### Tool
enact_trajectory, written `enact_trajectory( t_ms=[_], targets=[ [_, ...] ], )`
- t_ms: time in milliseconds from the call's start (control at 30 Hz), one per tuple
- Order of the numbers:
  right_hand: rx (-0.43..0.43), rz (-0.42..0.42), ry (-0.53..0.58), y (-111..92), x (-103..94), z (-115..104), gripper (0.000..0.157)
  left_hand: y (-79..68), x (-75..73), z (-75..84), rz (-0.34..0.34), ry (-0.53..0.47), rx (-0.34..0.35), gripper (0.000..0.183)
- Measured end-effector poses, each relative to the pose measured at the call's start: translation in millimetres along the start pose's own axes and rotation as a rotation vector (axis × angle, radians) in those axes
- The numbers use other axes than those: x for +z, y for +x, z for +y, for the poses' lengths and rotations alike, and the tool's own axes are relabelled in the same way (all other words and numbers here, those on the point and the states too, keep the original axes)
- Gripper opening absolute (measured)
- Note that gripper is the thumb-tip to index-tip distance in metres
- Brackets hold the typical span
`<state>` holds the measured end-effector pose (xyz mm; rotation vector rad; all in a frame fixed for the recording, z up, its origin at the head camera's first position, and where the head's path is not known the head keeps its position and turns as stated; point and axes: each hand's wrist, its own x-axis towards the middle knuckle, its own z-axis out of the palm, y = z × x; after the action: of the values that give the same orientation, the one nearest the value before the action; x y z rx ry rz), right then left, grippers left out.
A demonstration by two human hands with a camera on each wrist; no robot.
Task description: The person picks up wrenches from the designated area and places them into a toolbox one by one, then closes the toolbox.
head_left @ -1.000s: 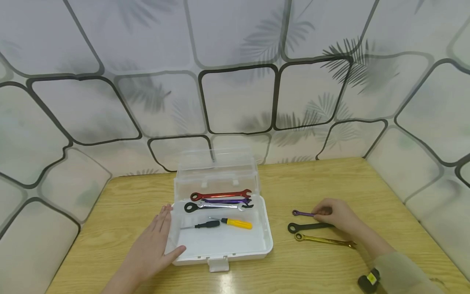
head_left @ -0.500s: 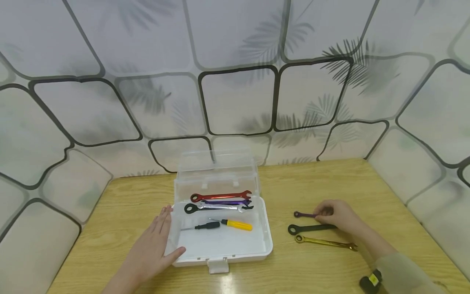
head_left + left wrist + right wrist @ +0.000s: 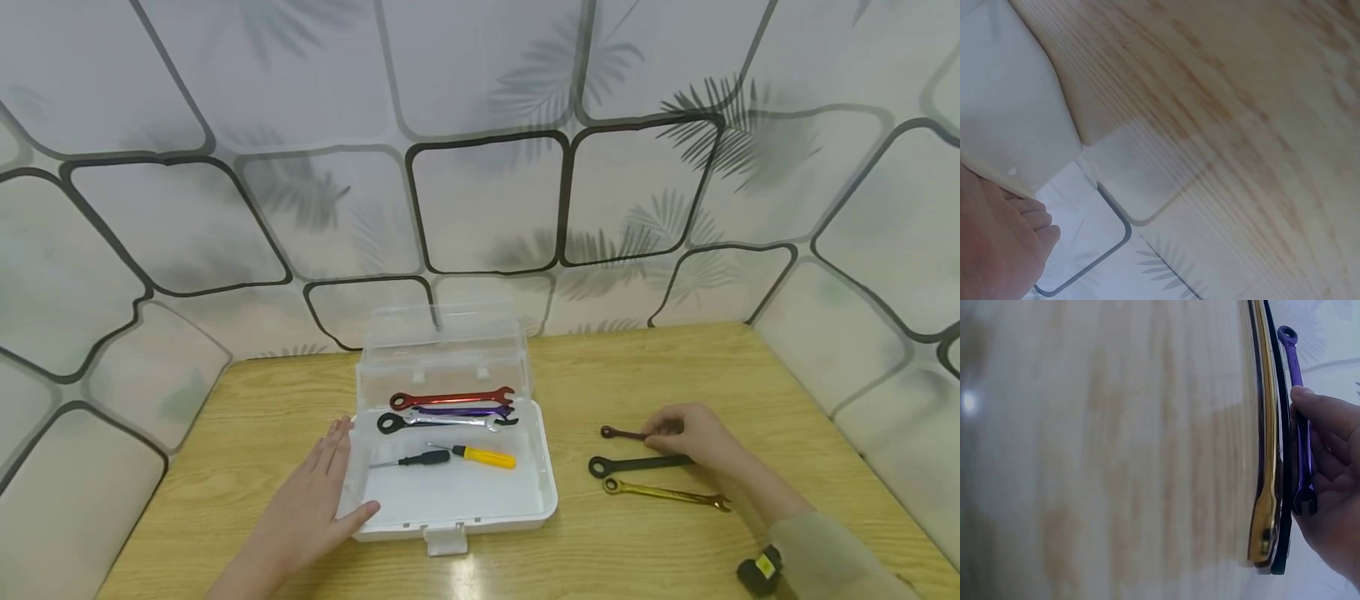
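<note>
Since the earlier frames, the right hand [image 3: 693,437] has shifted slightly toward the counter's right edge with the small purple wrench [image 3: 626,433], baring more of the black wrench [image 3: 637,464]. The purple wrench lies pinched between thumb and fingers, its ring end pointing toward the box [image 3: 491,524]; whether it touches the counter [image 3: 585,367] I cannot tell. It sits between the box and the counter's right edge. Just beside the hand, nearer the front of the counter, lie the black wrench and then the gold wrench [image 3: 667,493]. The left hand [image 3: 303,496], well apart from the purple wrench, rests spread along the box's left wall, thumb over its front left corner.
</note>
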<state>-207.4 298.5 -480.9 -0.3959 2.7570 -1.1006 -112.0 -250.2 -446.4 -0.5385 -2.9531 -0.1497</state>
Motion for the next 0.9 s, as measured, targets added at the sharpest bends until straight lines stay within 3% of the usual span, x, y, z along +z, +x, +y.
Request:
enact_trajectory(
  t_ms=[333,900],
  targets=[
    [-0.016,0.045,-0.028,10,-8.4,-12,0.009,0.3,-0.7,-0.2,-0.005,0.008,0.002,0.106],
    [-0.093,0.065,-0.047,25,-24.7,-62,0.006,0.9,0.0,0.3,0.004,0.02,0.008,0.105]
  ],
)
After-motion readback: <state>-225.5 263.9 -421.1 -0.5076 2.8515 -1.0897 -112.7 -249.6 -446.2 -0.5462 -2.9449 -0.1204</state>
